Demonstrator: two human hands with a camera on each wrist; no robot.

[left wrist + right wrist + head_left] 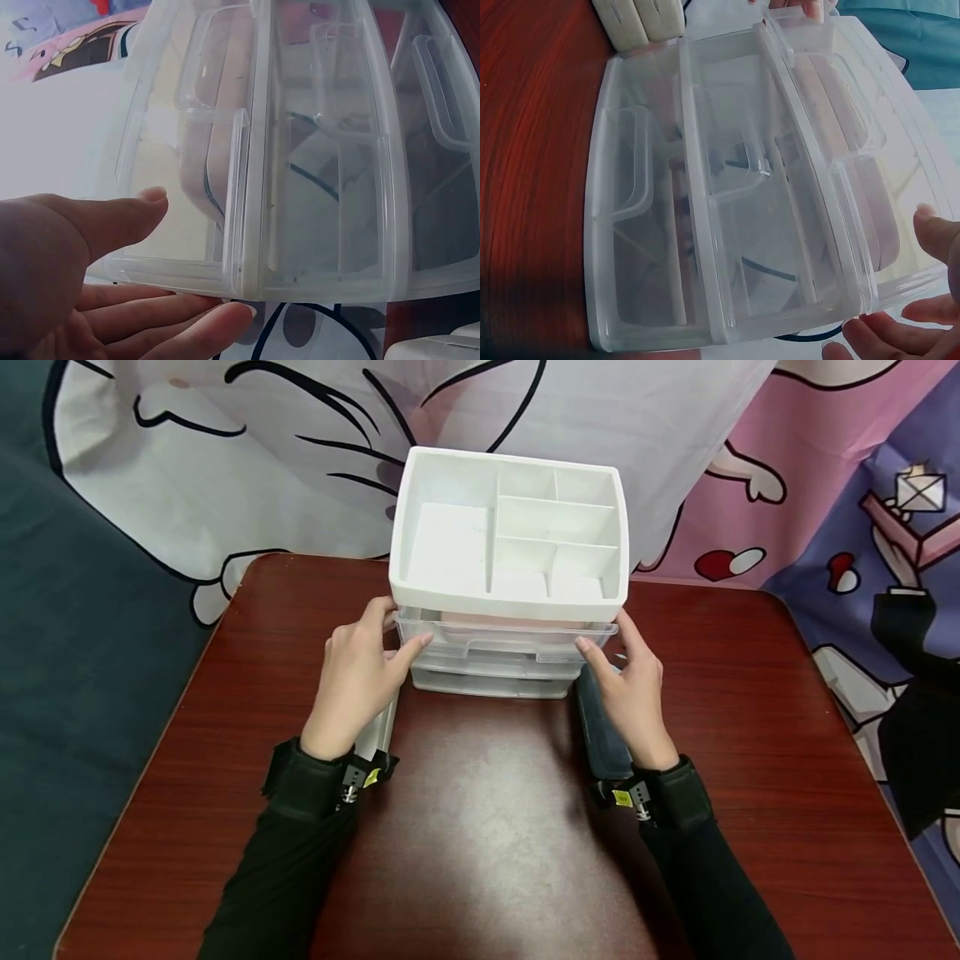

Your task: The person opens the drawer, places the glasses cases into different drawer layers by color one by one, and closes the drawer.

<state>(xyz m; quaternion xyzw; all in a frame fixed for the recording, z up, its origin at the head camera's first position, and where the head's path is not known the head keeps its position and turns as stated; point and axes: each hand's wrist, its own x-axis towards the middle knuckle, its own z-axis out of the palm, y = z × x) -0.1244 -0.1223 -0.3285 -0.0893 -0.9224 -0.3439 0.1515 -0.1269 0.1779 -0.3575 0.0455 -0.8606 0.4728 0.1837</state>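
A drawer organizer (517, 602) with a white divided top tray and several clear drawers stands towards the back of the table. My left hand (356, 672) grips its left side near the top drawer, thumb towards the front and fingers along the side. On the opposite side my right hand (630, 689) holds it likewise. The top drawer (836, 172) juts slightly forward at its front lip. Through its clear wall shows a pale pink rounded object (877, 225) whose kind I cannot tell. Both lower drawers look see-through, with the cloth visible behind them.
Partly beneath my left arm lies an off-white object (381, 727); two such parts (660, 16) show in the right wrist view. A dark blue-grey case (603, 727) lies beside my right hand. A printed cloth (600, 410) hangs behind the reddish-brown table (750, 735).
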